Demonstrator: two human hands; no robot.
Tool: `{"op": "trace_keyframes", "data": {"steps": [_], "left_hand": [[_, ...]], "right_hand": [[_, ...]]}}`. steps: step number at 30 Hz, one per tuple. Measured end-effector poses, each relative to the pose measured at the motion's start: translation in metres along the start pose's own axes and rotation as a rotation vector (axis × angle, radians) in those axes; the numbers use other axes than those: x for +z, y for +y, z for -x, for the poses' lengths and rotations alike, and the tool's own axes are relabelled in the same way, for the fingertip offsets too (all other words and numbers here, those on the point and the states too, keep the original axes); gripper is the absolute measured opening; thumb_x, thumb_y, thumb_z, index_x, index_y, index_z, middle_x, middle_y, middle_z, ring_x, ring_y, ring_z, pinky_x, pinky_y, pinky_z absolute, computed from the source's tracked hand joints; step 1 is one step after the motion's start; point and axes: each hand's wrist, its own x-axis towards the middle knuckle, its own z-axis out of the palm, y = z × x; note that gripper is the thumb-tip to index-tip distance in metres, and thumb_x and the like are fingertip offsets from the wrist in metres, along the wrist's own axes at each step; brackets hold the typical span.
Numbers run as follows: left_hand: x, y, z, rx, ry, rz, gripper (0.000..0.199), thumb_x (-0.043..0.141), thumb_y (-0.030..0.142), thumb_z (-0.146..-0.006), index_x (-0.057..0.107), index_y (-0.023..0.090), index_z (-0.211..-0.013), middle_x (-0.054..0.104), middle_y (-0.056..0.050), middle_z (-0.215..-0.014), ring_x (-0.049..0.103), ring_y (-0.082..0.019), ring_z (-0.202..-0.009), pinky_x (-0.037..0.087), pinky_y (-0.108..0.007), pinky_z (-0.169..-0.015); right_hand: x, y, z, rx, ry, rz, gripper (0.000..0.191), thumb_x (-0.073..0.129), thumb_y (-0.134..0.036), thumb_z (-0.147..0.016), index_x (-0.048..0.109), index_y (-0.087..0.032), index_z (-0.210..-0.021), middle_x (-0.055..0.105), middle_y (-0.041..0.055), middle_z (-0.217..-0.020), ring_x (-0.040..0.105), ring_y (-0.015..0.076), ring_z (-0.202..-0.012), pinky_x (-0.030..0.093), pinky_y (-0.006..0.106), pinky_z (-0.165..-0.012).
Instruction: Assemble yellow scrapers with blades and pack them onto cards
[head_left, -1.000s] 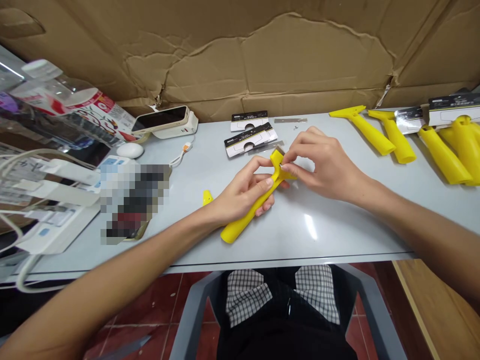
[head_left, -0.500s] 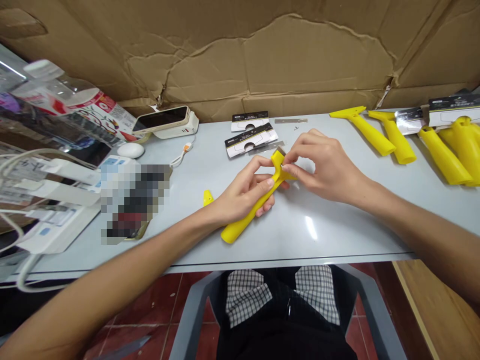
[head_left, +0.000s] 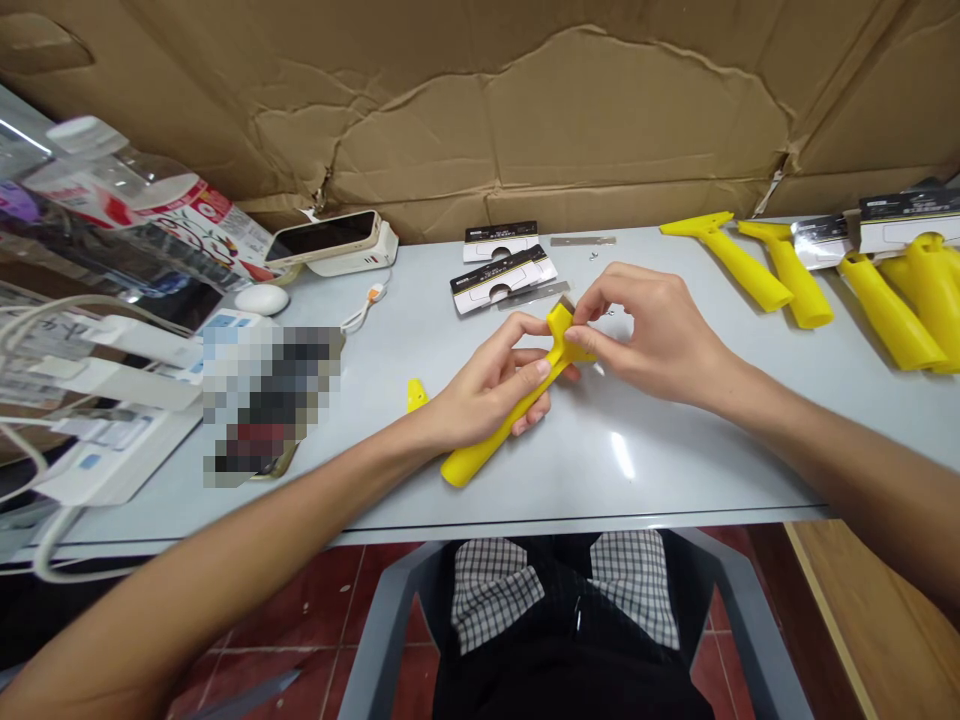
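A yellow scraper handle [head_left: 480, 455] slants over the table, its wide head pointing away from me. Wrapped round its neck is my left hand [head_left: 499, 385], with the thumb on top. My right hand [head_left: 637, 320] pinches at the head with thumb and forefinger; whatever is between those fingertips is too small to make out. A bit of metal blade [head_left: 566, 303] shows at the head's edge. Just beyond lie a loose blade [head_left: 536, 295] and two black-and-white blade packets [head_left: 501, 280] [head_left: 501, 242]. A small yellow piece [head_left: 417, 394] rests left of my left hand.
More yellow scraper handles [head_left: 750, 270] and packets lie at the right. Another blade [head_left: 583, 241] and tiny metal bits [head_left: 594, 256] are near the cardboard [head_left: 637, 120]. Phones, a white mouse [head_left: 261, 300], a power strip with cables and bottles [head_left: 187, 215] crowd the left.
My right hand's fingers have shifted slightly at the scraper head. My left hand keeps its hold, and the handle has barely moved.
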Motion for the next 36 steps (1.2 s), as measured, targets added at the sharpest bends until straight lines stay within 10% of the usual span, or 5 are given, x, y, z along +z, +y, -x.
{"op": "trace_keyframes", "data": {"steps": [9,16,23,30,36], "left_hand": [[-0.005,0.002,-0.002,-0.06,0.012,0.159,0.031,0.07,0.037,-0.106,0.043,0.029,-0.121,0.08,-0.006,-0.109,0.058,-0.006,-0.053,0.042,-0.019,-0.045],[-0.012,0.002,-0.009,-0.1,0.118,0.337,0.034,0.073,0.027,-0.1,0.047,0.026,-0.121,0.079,-0.007,-0.107,0.057,-0.007,-0.051,0.037,-0.019,-0.042],[-0.012,0.001,-0.01,-0.104,0.167,0.373,0.033,0.074,0.025,-0.098,0.048,0.026,-0.12,0.079,-0.007,-0.106,0.056,-0.007,-0.051,0.036,-0.018,-0.042],[-0.011,0.0,-0.011,-0.093,0.211,0.378,0.03,0.07,0.022,-0.1,0.048,0.025,-0.121,0.08,-0.009,-0.106,0.055,-0.006,-0.05,0.038,-0.018,-0.043],[-0.011,0.001,-0.011,-0.113,0.254,0.375,0.03,0.068,0.021,-0.101,0.045,0.026,-0.121,0.081,-0.01,-0.11,0.056,-0.006,-0.051,0.038,-0.018,-0.044]], "right_hand": [[-0.017,0.005,-0.008,0.064,-0.096,0.009,0.017,0.069,-0.037,-0.099,0.075,-0.026,-0.087,0.078,0.0041,-0.091,0.07,0.0234,-0.087,0.051,0.04,-0.08],[-0.056,0.05,-0.017,0.304,-0.429,0.585,0.039,0.072,-0.057,-0.095,0.079,-0.025,-0.116,0.078,0.0128,-0.108,0.07,0.0366,-0.102,0.051,0.047,-0.085],[-0.063,0.072,-0.021,0.485,-0.634,0.565,0.04,0.076,-0.059,-0.09,0.078,-0.028,-0.115,0.077,0.0127,-0.111,0.071,0.0309,-0.09,0.05,0.043,-0.071],[-0.069,0.071,-0.023,0.467,-0.564,0.518,0.026,0.077,-0.043,-0.09,0.076,-0.028,-0.11,0.078,0.0108,-0.103,0.069,0.0293,-0.084,0.047,0.043,-0.072],[-0.069,0.049,-0.022,0.159,-0.399,0.379,0.018,0.075,-0.035,-0.092,0.076,-0.028,-0.108,0.079,0.0056,-0.093,0.068,0.027,-0.082,0.048,0.042,-0.078]]}}
